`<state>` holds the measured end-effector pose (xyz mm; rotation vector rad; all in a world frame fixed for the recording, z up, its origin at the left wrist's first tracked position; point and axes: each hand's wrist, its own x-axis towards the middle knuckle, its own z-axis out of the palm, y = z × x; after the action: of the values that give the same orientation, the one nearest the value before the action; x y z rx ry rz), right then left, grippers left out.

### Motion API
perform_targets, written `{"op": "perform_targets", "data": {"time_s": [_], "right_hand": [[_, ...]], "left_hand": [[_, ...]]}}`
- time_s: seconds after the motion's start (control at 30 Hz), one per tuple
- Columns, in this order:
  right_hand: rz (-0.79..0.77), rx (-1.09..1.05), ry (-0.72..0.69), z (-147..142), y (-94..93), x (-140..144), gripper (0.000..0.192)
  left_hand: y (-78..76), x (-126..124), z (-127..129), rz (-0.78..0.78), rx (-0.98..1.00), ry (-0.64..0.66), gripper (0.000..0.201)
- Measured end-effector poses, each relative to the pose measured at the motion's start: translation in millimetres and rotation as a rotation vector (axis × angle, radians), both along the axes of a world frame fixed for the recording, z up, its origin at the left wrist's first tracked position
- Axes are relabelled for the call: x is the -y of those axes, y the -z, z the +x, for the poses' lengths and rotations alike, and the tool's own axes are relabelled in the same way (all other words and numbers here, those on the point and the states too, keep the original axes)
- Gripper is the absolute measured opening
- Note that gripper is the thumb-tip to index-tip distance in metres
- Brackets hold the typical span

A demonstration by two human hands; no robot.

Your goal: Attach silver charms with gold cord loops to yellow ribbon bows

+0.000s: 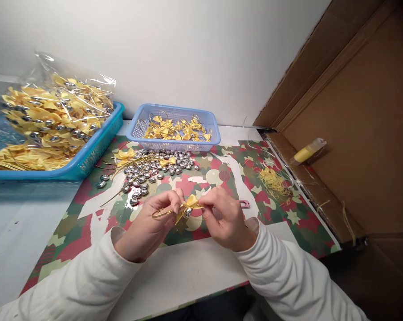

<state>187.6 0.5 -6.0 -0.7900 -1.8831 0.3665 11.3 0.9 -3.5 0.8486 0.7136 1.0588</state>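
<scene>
— Where is the yellow bow (190, 204) sitting?
— Between both hands, over the desk (188, 267); left hand (148, 227) and right hand (225, 218) are pinching it.
— And around it?
— Silver beads (151, 171) are lying at eleven o'clock, a blue basket (174, 145) at twelve.

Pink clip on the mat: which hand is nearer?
Right. The right hand sits just left of the pink clip, nearly touching; the left hand is farther left, beyond the yellow bow.

Long white sleeves (87, 281), bare hands
</scene>
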Motion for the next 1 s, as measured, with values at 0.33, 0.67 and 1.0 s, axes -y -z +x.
{"op": "perform_targets", "data": {"time_s": [0.33, 0.67, 1.0], "right_hand": [[0.017, 0.011, 0.001, -1.2, 1.0, 1.2, 0.019], [-0.013, -0.008, 0.057, -3.7, 3.2, 3.6, 0.016], [-0.015, -0.014, 0.060, -4.4, 0.0, 4.2, 0.016]], "left_hand": [[3.9, 0.7, 0.0, 0.035, -0.034, -0.024, 0.036], [2.9, 2.2, 4.8, 0.030, -0.050, -0.076, 0.036], [2.4, 2.5, 5.3, -0.005, -0.013, -0.080, 0.034]]}}
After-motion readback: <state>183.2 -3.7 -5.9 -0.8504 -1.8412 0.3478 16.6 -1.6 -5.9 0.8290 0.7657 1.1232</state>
